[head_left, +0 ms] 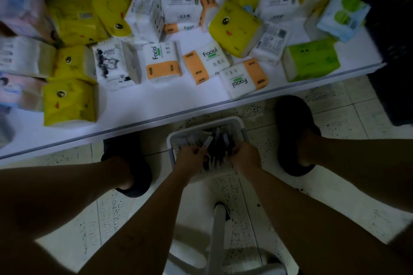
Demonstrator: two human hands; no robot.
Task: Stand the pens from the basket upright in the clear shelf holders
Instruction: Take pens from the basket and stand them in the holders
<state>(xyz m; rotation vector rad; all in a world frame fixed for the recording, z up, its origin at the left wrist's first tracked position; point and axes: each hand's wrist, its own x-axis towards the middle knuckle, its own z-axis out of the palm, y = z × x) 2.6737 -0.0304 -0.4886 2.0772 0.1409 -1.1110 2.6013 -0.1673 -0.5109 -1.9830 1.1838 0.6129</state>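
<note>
Nearest, at 6 o'clock: white stand-like object [218, 230] on the tiled floor [335, 196]. Identity unclear.

Just beyond, flanked by two dark slippers [290, 131] at 3 and 9 o'clock: white basket [223, 121] on the floor. Holds the pens [220, 140] in a loose heap, mostly dark, crossing one another.

Left hand [191, 158], at 7 o'clock of the basket: fingers curled, gripping a pale pen [206, 143] angled toward 1 o'clock. Right hand [245, 156], at 4 o'clock of the basket: fingers curled down among the dark pens. Cannot tell in this dim light whether closed round any.

Handling, as judged: light, stiff, smooth-barrelled, so prone to roll and to slide out of a loose bundle. Not fragile, though clips and caps likely to snag on neighbours in the heap. Best taken at mid-barrel, a few at a time, all pointing one way, ready to drop end-first without fanning out.

Farther, at 12 o'clock: white shelf [156, 105], its edge running just past the basket's far rim. Strewn with tissue packs [163, 62] in yellow, orange-banded white and green. No clear holders in view, so placement target not located from here.
</note>
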